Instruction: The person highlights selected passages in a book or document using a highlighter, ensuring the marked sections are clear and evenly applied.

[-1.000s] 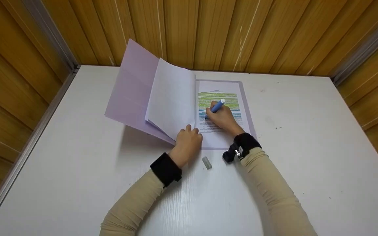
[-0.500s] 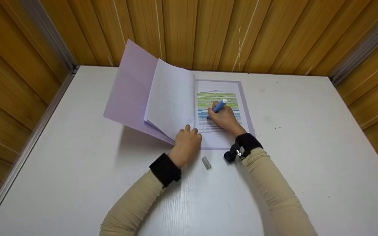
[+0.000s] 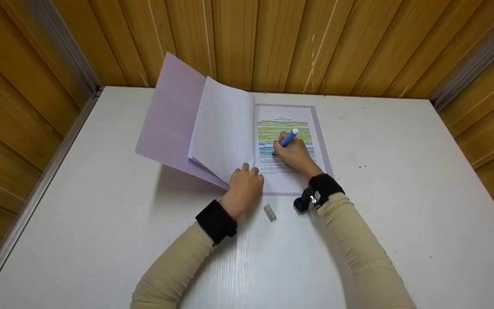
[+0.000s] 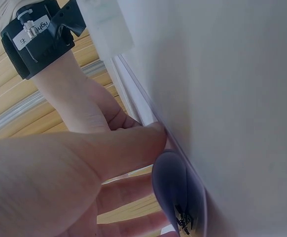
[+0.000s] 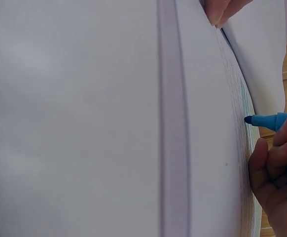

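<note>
My right hand (image 3: 295, 155) pinches the marker (image 3: 286, 140); left hand (image 3: 245, 184), fingers curled, pins the pages (image 3: 223, 128) at nine o'clock. If they slip, I'd smear ink.

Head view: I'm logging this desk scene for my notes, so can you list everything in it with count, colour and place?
Open booklet with lilac covers: one, lilac, far middle of the table, its left leaves raised.
Printed white page: one, white with green and blue highlighted lines, lying flat on the right.
Blue highlighter marker: one, blue, tip on the page.
Small grey cap: one, grey, on the table between the wrists.
White table: one, white, under everything.
Wooden plank walls: amber, around the table.
Black wrist straps: two, black.
Left hand: holds the raised leaves' lower edge.
Right hand: grips the marker.
</note>
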